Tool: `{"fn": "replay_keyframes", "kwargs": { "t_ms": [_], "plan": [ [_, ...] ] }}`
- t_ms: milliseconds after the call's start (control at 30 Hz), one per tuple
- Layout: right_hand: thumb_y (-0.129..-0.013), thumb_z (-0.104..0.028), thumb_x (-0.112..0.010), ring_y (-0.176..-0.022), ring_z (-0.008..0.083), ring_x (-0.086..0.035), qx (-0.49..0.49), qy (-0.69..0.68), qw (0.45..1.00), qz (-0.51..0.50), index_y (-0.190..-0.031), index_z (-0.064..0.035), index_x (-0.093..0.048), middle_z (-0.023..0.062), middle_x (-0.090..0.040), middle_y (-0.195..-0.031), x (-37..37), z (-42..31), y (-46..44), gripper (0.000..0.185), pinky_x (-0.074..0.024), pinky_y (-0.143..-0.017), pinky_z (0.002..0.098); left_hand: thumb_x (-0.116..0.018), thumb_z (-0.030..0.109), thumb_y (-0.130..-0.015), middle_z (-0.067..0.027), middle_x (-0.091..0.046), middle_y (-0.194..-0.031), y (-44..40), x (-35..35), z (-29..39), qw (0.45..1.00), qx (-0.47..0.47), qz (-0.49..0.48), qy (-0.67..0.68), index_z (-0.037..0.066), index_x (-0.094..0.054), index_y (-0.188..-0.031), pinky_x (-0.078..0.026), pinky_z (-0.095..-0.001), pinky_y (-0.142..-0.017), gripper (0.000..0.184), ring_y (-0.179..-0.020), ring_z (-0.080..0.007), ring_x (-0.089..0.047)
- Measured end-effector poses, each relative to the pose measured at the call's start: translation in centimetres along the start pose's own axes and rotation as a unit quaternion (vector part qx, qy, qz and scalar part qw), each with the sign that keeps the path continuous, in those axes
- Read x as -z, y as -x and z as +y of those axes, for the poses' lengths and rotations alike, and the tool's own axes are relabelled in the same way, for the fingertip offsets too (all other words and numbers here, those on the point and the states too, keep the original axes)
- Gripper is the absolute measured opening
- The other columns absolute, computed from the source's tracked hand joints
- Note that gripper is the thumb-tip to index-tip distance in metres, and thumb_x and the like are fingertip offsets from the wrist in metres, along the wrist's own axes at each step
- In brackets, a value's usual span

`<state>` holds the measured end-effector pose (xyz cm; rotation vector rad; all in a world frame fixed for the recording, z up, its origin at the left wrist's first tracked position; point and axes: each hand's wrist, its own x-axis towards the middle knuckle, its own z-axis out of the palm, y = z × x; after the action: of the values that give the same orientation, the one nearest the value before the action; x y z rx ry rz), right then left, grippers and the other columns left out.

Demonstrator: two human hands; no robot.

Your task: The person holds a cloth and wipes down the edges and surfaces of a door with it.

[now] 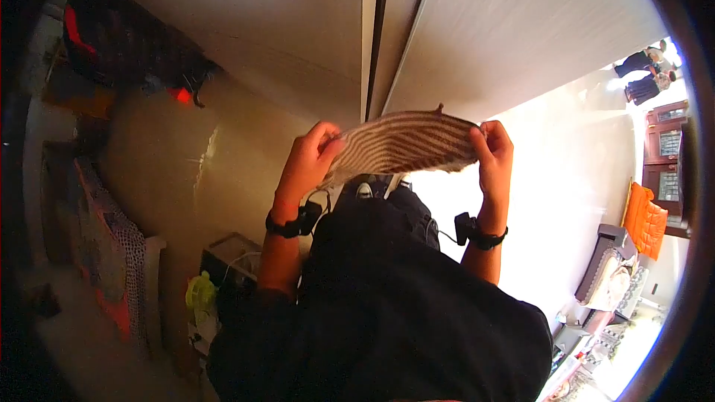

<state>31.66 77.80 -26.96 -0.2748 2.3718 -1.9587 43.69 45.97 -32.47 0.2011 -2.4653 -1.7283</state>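
A brown and beige striped cloth (406,141) is stretched sideways in front of my body, held up in the air. Its left end is pinched in my left hand (307,158), thumb against fingers. At the opposite end my right hand (494,155) grips the upper corner. A small pointed tip or loop sticks up from the cloth's top edge. The fabric sags slightly between the hands, and its exact kind does not show. Each wrist wears a black strap with a small device and a cable.
Pale panels (521,30) stand close ahead, with a dark gap between them. A black and red bag (134,45) is at upper left. Lace-covered furniture (134,253) and a green object (199,294) are at left. An orange cushioned seat (644,219) is far right, near two figures (644,74).
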Motion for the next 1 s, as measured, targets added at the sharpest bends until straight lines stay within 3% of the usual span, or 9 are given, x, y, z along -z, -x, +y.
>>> {"fn": "replay_keyframes", "kwargs": {
  "t_ms": [200, 233, 367, 567, 667, 800, 833, 933, 1000],
  "plan": [
    [-0.092, -0.006, -0.075, -0.067, 0.0032, -0.053, -0.034, -0.053, 0.992, -0.113, -0.093, -0.0044, -0.059, -0.0043, -0.061, -0.078, -3.3, -1.3, 1.1, 0.016, -0.0406, -0.06, 0.02, -0.068, 0.002, -0.094, -0.009, -0.073, -0.104, -1.1, -2.9, 3.0, 0.963, 0.014, -0.067, 0.261, -0.002, -0.063, -0.12, -0.055, -0.0267, -0.083, 0.027, -0.092, -0.0119, -0.068],
    [-0.091, -0.005, -0.075, -0.069, 0.0035, -0.054, -0.039, -0.062, 0.989, -0.132, -0.093, -0.0044, -0.059, -0.0041, -0.061, -0.078, -3.3, -1.7, 1.2, 0.016, -0.0423, -0.062, 0.0203, -0.066, -0.004, -0.093, -0.0094, -0.07, -0.117, -1.3, -3.4, 3.6, 0.949, 0.024, -0.088, 0.301, -0.003, -0.06, -0.129, -0.053, -0.0277, -0.093, 0.036, -0.103, -0.013, -0.066],
    [-0.089, -0.001, -0.076, -0.074, 0.0047, -0.057, -0.045, -0.123, 0.974, -0.184, -0.092, -0.0039, -0.059, -0.0034, -0.06, -0.081, -5.4, -2.7, 2.0, 0.018, -0.0466, -0.068, 0.0218, -0.064, -0.008, -0.092, -0.0127, -0.065, -0.129, -1.4, -3.7, 4.6, 0.938, -0.021, -0.115, 0.327, -0.005, -0.052, -0.141, -0.05, -0.0308, -0.103, 0.051, -0.117, -0.0166, -0.063],
    [-0.084, 0.002, -0.079, -0.081, 0.0073, -0.058, 0.029, -0.129, 0.963, -0.235, -0.092, -0.0023, -0.06, 0.0001, -0.062, -0.09, -6.0, -1.6, 2.4, 0.022, -0.0474, -0.071, 0.0232, -0.061, -0.012, -0.091, -0.0137, -0.064, -0.131, -1.2, -4.7, 4.5, 0.935, -0.023, -0.1, 0.339, -0.004, -0.047, -0.145, -0.05, -0.0317, -0.103, 0.056, -0.118, -0.0178, -0.063],
    [-0.08, 0.002, -0.081, -0.081, 0.011, -0.06, 0.104, -0.035, 0.961, -0.255, -0.089, -0.0028, -0.061, 0.0033, -0.064, -0.094, -6.4, -1.2, 2.3, 0.022, -0.0488, -0.071, 0.0253, -0.062, -0.009, -0.093, -0.0134, -0.064, -0.13, -1.3, -5.4, 4.6, 0.92, -0.021, -0.097, 0.378, -0.004, -0.048, -0.144, -0.051, -0.0314, -0.102, 0.054, -0.118, -0.0179, -0.063],
    [-0.078, -0.001, -0.082, -0.086, 0.0206, -0.064, 0.141, 0.049, 0.957, -0.248, -0.097, -0.0003, -0.071, 0.0089, -0.065, -0.099, -7.0, -2.5, 3.0, 0.022, -0.0525, -0.076, 0.0322, -0.063, -0.006, -0.095, -0.0129, -0.064, -0.129, -0.7, -6.1, 5.1, 0.919, -0.038, -0.103, 0.379, -0.003, -0.049, -0.143, -0.051, -0.0311, -0.101, 0.051, -0.117, -0.0174, -0.062],
    [-0.078, 0.0, -0.079, -0.093, 0.0253, -0.065, 0.182, 0.077, 0.944, -0.262, -0.102, -0.0002, -0.074, 0.011, -0.065, -0.103, -6.7, -2.9, 2.9, 0.025, -0.0525, -0.08, 0.0352, -0.063, -0.006, -0.095, -0.0126, -0.064, -0.128, -0.6, -6.2, 5.2, 0.914, -0.052, -0.102, 0.389, -0.002, -0.049, -0.143, -0.05, -0.0308, -0.101, 0.051, -0.116, -0.0169, -0.062],
    [-0.081, 0.006, -0.071, -0.102, 0.0295, -0.065, 0.183, 0.051, 0.934, -0.303, -0.103, 0.0012, -0.073, 0.0137, -0.065, -0.107, -6.3, -2.3, 3.0, 0.023, -0.0526, -0.085, 0.0379, -0.063, -0.004, -0.095, -0.0122, -0.064, -0.129, -0.1, -6.1, 5.4, 0.932, -0.068, -0.096, 0.343, -0.002, -0.051, -0.141, -0.049, -0.031, -0.103, 0.048, -0.116, -0.017, -0.062],
    [-0.081, 0.011, -0.065, -0.102, 0.0288, -0.066, 0.18, 0.033, 0.93, -0.317, -0.106, 0.0019, -0.072, 0.0145, -0.064, -0.11, -5.7, -2.2, 3.0, 0.027, -0.0533, -0.087, 0.0364, -0.062, -0.004, -0.096, -0.0122, -0.064, -0.13, 0.1, -6.0, 5.2, 0.944, -0.071, -0.094, 0.307, -0.003, -0.053, -0.139, -0.049, -0.0313, -0.104, 0.044, -0.117, -0.0173, -0.062]
  ]
}}
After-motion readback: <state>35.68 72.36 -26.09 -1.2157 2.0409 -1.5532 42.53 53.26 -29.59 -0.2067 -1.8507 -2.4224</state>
